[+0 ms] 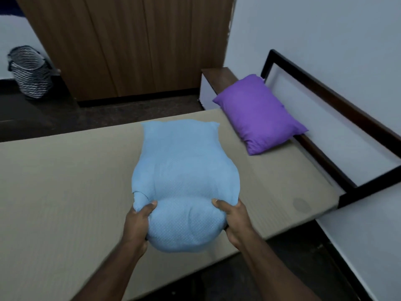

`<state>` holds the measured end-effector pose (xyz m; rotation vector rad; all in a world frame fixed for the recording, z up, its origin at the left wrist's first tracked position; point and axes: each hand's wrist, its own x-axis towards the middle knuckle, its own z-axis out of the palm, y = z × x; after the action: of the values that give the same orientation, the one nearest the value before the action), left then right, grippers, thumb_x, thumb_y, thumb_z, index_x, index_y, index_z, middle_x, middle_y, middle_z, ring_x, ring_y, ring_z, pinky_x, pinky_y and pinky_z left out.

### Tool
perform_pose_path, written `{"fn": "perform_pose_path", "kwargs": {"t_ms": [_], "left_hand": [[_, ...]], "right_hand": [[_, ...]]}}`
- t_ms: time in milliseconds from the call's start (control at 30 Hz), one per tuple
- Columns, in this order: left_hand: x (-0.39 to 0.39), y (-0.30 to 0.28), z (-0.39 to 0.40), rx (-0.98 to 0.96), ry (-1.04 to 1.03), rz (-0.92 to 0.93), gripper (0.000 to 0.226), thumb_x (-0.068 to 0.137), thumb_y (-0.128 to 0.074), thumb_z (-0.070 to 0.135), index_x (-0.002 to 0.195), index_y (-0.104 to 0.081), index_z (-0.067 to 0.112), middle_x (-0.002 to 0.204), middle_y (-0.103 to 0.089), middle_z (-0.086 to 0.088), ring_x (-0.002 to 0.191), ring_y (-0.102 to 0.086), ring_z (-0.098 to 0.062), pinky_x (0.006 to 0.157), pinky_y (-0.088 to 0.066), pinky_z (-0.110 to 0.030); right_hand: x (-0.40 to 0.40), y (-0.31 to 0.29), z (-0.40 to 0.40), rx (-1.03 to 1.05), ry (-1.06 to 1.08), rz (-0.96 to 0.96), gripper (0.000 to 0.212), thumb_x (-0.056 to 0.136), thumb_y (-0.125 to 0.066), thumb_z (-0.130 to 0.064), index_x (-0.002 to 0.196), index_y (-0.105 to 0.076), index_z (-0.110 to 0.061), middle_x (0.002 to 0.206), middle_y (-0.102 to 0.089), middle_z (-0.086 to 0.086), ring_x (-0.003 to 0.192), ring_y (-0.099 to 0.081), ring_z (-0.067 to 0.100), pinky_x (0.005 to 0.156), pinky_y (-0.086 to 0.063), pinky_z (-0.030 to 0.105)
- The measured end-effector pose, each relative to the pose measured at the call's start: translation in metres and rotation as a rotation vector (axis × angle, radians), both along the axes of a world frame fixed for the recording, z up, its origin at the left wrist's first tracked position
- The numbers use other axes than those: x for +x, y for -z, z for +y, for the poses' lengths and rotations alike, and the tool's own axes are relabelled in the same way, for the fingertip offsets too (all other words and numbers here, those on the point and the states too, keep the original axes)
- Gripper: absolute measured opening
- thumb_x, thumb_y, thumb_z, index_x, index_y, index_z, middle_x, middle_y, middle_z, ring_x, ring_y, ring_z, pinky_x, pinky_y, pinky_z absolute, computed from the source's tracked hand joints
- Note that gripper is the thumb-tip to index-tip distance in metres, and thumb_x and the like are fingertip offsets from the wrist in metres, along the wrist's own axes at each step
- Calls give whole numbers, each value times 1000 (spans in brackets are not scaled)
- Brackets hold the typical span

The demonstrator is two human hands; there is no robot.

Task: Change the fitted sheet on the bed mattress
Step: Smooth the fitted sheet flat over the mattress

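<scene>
I have my left hand (138, 222) curled round the near left side of a light blue, dotted fabric bundle (184, 183), thumb pressed into the cloth on top and fingers tucked beneath. My right hand (233, 220) grips the near right side of the same bundle in the same way, thumb on top. Whether this blue thing is the folded fitted sheet or a cushion in a cover, I cannot tell; its near end bulges round between my hands and overhangs the mattress's near edge, while its far end lies flat, reaching toward the mattress's far edge. The bare beige mattress (65, 192) carries no sheet. At its far right corner a purple rectangular pillow (258, 114) leans against the dark wooden bed frame (325, 153), well apart from the bundle. A faint round stain marks the mattress near its right end. Beyond the bed stand brown wooden wardrobe doors (130, 46), and a black-and-white patterned laundry basket (30, 72) sits on the dark floor at far left.
</scene>
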<state>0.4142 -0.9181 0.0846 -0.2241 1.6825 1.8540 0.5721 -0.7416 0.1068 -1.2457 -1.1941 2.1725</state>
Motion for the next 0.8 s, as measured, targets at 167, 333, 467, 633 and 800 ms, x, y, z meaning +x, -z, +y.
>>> {"fn": "perform_pose_path", "kwargs": {"t_ms": [167,333,467,633,800], "left_hand": [[74,1,57,46,35,-6,27,91,-69,10,117,-69,17,108,-76,-1,103,-70,-24,96,-53,-46],[145,-12,104,58,51,-23,26,91,-68,9,117,-69,15,107,-76,-3,101,-70,-24,94,-53,-44],[191,-15,167,63,73,-26,21,91,-67,6,111,-70,13,109,-75,-8,99,-70,-25,92,-53,-42],[251,0,275,78,84,-65,17,91,-66,5,106,-70,12,104,-75,-7,94,-69,-24,86,-52,-38],[309,36,387,48,149,-133,21,95,-61,9,115,-69,8,106,-75,-10,89,-72,-21,71,-60,-33]], "right_hand": [[78,-12,48,72,55,-38,40,80,-74,2,117,-67,-12,108,-76,6,102,-72,29,95,-55,51],[153,-40,87,83,108,-88,38,79,-76,-1,113,-69,-15,103,-77,2,98,-72,24,90,-57,46],[200,-52,144,113,136,-116,38,78,-77,0,112,-69,-12,101,-78,4,95,-73,25,89,-58,47],[260,-42,252,136,118,-167,39,75,-79,-5,112,-70,-14,100,-78,1,96,-73,24,92,-58,47],[308,-13,376,205,102,-234,37,70,-82,-7,103,-73,-20,98,-78,1,94,-73,25,89,-58,49]]}}
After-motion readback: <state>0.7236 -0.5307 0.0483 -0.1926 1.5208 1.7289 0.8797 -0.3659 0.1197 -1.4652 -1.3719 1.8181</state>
